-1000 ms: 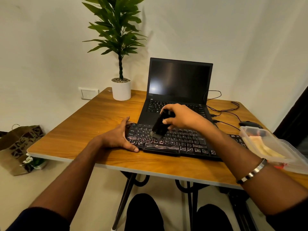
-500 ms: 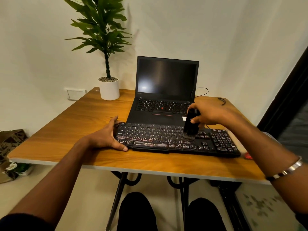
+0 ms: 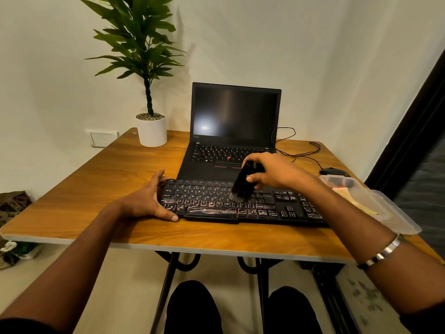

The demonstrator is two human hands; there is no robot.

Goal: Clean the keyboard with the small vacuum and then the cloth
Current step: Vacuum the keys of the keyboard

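Note:
A black keyboard (image 3: 272, 206) lies across the front of the wooden table (image 3: 96, 189). My right hand (image 3: 272, 172) grips a small black vacuum (image 3: 243, 182), tilted, with its brush tip down on the keys near the keyboard's middle. My left hand (image 3: 144, 201) holds the keyboard's left end, thumb along the front edge and fingers at the back edge. A yellow cloth (image 3: 356, 201) lies inside the clear plastic box (image 3: 390, 213) at the right.
An open black laptop (image 3: 233, 131) stands right behind the keyboard. A potted plant (image 3: 151, 128) is at the back left. A black mouse (image 3: 333, 171) and cables (image 3: 301, 150) lie at the back right. A paper bag (image 3: 12, 206) sits on the floor, left.
The vacuum has swept along the keys, first rightward, now back toward the middle. My left hand has stayed on the keyboard's left end. The camera view has swung, bringing the plastic box back in.

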